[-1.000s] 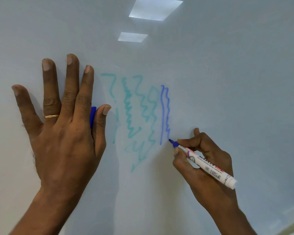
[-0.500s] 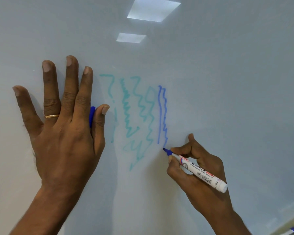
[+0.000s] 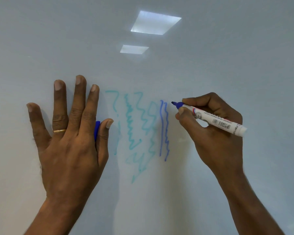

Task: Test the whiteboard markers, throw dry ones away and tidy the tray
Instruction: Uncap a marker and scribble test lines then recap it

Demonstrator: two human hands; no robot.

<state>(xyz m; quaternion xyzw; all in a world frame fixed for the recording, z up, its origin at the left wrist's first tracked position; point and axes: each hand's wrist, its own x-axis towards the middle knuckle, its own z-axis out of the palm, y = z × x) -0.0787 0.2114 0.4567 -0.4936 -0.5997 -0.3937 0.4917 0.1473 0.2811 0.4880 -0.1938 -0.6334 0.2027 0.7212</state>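
Your left hand (image 3: 68,141) lies flat on the board (image 3: 227,56), fingers spread, probably to steady you. Its thumb pinches the blue cap (image 3: 97,129) against the forefinger (likely kept ready for recapping). Your right hand (image 3: 215,133) grips the marker (image 3: 215,118) like a pen, just right of the blue lines (image 3: 163,129). Its long axis slants, tip left and slightly up, tail right and down. Whether the tip touches cannot be told.

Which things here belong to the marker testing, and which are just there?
Part of the job: blue marker gripped in the right hand; blue cap pinched in the left hand; whiteboard; blue test lines; teal scribbles.
Just there: gold ring; ceiling-light reflections on the board.
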